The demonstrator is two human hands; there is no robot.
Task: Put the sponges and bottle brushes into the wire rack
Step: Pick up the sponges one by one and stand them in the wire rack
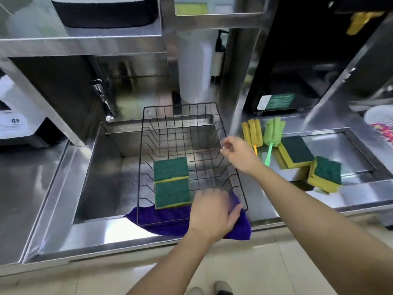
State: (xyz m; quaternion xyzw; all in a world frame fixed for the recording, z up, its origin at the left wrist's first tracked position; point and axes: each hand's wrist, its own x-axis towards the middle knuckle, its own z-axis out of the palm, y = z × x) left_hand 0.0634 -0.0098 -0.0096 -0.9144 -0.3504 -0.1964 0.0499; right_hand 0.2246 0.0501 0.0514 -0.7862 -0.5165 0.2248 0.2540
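Observation:
A black wire rack [146, 133] sits over the steel sink, its near end on a purple cloth [165, 222]. Two green-topped yellow sponges [171, 182] lie inside it, end to end. My left hand [212, 213] rests on the rack's near right corner, fingers curled over the wire. My right hand [238, 152] is at the rack's right rim, fingertips pinched at the wire. On the counter to the right lie a yellow bottle brush [252, 130], a green bottle brush [272, 133] and two more sponges, one [295, 151] behind the other [326, 175].
A faucet [104, 101] hangs over the sink's back left. A white machine [14, 116] stands at far left. A second shallow basin [340, 143] lies at right, with a white strainer [380, 122] at its far edge. Steel shelving stands behind.

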